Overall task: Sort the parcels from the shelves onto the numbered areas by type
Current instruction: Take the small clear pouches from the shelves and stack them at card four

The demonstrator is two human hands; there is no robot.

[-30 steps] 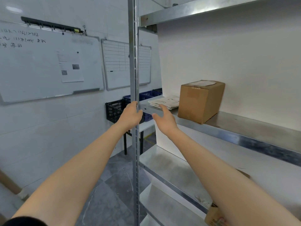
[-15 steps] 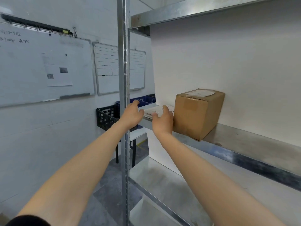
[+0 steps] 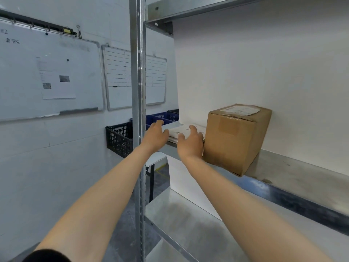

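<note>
left hand and right hand out, fingers spread, holding nothing. flat parcels lie on the shelf just beyond both, tight left of the box; right hand's over them, left at their edge.

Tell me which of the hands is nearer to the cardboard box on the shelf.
Right. The right hand is just left of the cardboard box; the left hand is farther left, by the metal post.

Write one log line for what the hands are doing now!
left hand: open, beside flat parcels | right hand: open, over flat parcels | box: on shelf
</note>
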